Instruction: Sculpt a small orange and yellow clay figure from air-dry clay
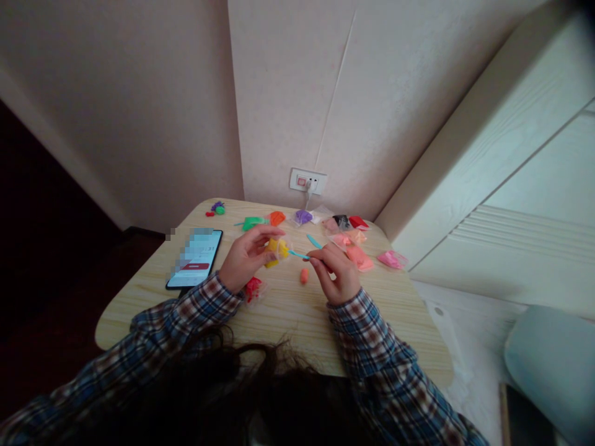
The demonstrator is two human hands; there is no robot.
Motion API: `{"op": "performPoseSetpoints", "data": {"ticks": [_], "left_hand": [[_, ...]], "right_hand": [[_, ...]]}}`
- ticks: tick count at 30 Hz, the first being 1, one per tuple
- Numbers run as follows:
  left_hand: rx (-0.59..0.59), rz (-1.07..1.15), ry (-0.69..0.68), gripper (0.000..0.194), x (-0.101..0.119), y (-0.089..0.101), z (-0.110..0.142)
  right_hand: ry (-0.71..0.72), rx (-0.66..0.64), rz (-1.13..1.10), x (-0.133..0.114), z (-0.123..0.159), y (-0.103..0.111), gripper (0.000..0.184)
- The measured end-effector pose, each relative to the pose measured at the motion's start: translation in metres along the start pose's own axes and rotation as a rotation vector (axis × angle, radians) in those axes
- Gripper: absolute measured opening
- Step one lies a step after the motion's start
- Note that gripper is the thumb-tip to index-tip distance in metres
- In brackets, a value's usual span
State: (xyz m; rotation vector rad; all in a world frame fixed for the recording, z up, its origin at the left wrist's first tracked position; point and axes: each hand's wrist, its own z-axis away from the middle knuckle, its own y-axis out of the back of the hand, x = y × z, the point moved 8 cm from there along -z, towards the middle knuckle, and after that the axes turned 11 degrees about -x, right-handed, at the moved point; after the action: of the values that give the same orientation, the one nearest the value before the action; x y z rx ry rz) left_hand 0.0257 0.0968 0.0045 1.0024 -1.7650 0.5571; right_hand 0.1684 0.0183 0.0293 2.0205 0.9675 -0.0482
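Note:
My left hand [253, 255] is closed on a clear bag of yellow modelling clay [277, 249], held up above the table. In my right hand [338, 272] a thin blue plastic modelling tool [300, 254] is pinched, its tip at the bag's side. Whether the tip is inside the bag or only touching it I cannot tell. Just beyond my right fingers lies another flat blue tool [314, 241]. A small orange piece of clay [304, 275] rests on the table between my hands. Below my left wrist is a bag of red clay [253, 288].
On the wooden table [288, 328], bags of green [253, 223], orange [277, 218], purple [304, 216] and coral clay [359, 258] lie toward the back. A pink bag [392, 259] sits near the right edge. A phone [195, 260] stands at left, small clay pieces [219, 210] behind it.

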Motion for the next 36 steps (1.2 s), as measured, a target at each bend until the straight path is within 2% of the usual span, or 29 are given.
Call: {"op": "performPoseSetpoints", "data": {"ticks": [6, 14, 20, 26, 36], "left_hand": [[-0.018, 0.062, -0.01, 0.034, -0.001, -0.001, 0.001], [0.005, 0.037, 0.0, 0.036, -0.002, 0.0, 0.001], [0.019, 0.023, -0.015, 0.033, -0.001, 0.002, 0.0], [0.016, 0.05, -0.014, 0.034, -0.001, 0.001, 0.001], [0.013, 0.097, -0.014, 0.034, -0.003, 0.0, 0.001]], "right_hand": [[0.049, -0.01, 0.007, -0.007, 0.001, 0.001, 0.021], [0.027, -0.05, -0.022, -0.003, 0.002, -0.002, 0.025], [0.068, -0.078, 0.06, -0.004, 0.005, -0.007, 0.026], [0.117, -0.073, 0.086, -0.007, 0.006, -0.008, 0.022], [0.123, -0.06, 0.03, -0.013, 0.004, -0.005, 0.02]]}}
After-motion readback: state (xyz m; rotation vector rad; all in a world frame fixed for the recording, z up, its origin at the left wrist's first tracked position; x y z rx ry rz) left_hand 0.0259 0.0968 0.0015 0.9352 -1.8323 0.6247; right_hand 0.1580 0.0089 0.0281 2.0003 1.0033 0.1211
